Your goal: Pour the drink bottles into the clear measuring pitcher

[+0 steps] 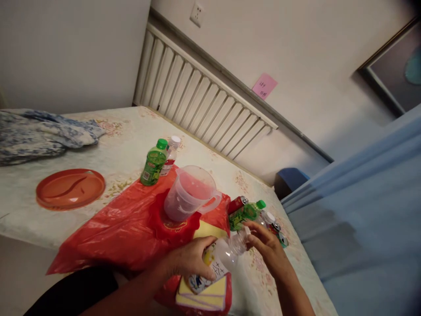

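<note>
Two hands are seen on a clear bottle (221, 259) at six o'clock: the left hand (190, 259) is wrapped round its body, the right hand (265, 245) is pinched at its neck; uncapping looks begun, with the measuring jug (189, 193) unfilled at twelve o'clock.

Pale wall (296, 52) with white slatted radiator (197, 101), socket (196, 14), blue curtain (362, 197).

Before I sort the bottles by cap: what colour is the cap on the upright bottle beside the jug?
Green cap, on the green bottle; head view.
</note>
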Tool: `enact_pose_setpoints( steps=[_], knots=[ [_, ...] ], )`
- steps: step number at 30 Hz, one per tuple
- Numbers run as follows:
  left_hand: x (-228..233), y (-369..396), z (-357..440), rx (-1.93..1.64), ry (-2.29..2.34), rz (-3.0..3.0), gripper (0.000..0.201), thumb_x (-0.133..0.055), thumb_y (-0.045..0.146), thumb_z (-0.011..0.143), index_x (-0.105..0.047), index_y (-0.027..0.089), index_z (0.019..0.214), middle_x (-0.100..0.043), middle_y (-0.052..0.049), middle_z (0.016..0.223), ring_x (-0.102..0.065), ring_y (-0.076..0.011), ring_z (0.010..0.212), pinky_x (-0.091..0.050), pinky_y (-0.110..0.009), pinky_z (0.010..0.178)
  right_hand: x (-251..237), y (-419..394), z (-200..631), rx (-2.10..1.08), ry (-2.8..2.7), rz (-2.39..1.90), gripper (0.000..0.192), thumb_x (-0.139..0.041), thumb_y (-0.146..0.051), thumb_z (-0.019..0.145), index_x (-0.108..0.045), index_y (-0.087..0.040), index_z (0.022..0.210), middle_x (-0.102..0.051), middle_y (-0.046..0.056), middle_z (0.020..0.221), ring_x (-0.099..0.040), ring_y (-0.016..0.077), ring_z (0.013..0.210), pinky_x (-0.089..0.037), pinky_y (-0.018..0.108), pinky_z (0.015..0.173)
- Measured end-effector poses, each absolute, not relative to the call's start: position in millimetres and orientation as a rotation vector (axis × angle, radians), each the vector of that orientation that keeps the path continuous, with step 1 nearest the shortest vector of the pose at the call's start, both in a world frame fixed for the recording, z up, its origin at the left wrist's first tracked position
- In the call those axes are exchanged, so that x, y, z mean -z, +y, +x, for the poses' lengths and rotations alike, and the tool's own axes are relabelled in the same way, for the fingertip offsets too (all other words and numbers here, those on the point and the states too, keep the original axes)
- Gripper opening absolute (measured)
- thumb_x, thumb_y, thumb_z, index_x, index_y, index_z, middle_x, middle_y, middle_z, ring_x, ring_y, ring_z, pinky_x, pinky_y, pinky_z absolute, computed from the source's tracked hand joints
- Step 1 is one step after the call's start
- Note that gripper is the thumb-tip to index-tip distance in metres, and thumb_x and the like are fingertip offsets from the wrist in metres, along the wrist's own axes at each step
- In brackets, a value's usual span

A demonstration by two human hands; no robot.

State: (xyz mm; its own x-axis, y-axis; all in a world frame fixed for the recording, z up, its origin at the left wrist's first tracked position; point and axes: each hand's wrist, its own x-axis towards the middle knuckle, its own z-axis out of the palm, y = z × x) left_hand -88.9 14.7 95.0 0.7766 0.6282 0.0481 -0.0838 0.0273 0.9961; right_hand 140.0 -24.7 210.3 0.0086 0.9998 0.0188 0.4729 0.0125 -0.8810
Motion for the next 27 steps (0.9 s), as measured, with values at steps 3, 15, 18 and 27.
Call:
enact_pose_setpoints(
  steps=[3,15,18,27],
  knots=[
    [-91,17,-85,-0.590,0.437,1.406,0.074,-0.081,0.022,0.052,-0.058,0.022,0.122,-0.067,0.001,0.108,-0.060,-0.0216,0.097,-0.048,-0.027,0.078,-224,-33,139,-0.951,-1.604,-1.512,0.037,-0.075,-0.046,0.077,-0.069,-0.022,0.105,-0.066,0.002,0.078,-0.061,0.0184,0.068,-0.052,0.033,0.066],
    [-96,18,-81,-0.533,0.494,1.454,0.075,-0.079,0.024,0.053,-0.056,0.020,0.125,-0.067,-0.003,0.111,-0.061,-0.0242,0.098,-0.051,-0.030,0.080,-243,-35,138,-0.738,-2.120,-1.573,0.036,-0.066,-0.048,0.086,-0.070,-0.029,0.116,-0.067,0.006,0.103,-0.059,0.0197,0.083,-0.050,0.032,0.076],
    [-99,17,-81,-0.520,0.486,1.434,0.073,-0.078,0.024,0.054,-0.057,0.020,0.123,-0.068,-0.003,0.108,-0.062,-0.0240,0.095,-0.051,-0.029,0.076,-246,-32,135,-0.729,-2.165,-1.579,0.037,-0.066,-0.049,0.086,-0.070,-0.029,0.116,-0.068,0.007,0.105,-0.060,0.0205,0.083,-0.051,0.034,0.078],
    [-100,16,-78,-0.512,0.542,1.466,0.072,-0.078,0.022,0.054,-0.057,0.019,0.123,-0.069,-0.005,0.109,-0.064,-0.0240,0.093,-0.051,-0.028,0.072,-249,-27,132,-0.711,-2.216,-1.599,0.041,-0.064,-0.056,0.085,-0.070,-0.027,0.113,-0.068,0.005,0.095,-0.058,0.0197,0.078,-0.047,0.030,0.068]
  ],
)
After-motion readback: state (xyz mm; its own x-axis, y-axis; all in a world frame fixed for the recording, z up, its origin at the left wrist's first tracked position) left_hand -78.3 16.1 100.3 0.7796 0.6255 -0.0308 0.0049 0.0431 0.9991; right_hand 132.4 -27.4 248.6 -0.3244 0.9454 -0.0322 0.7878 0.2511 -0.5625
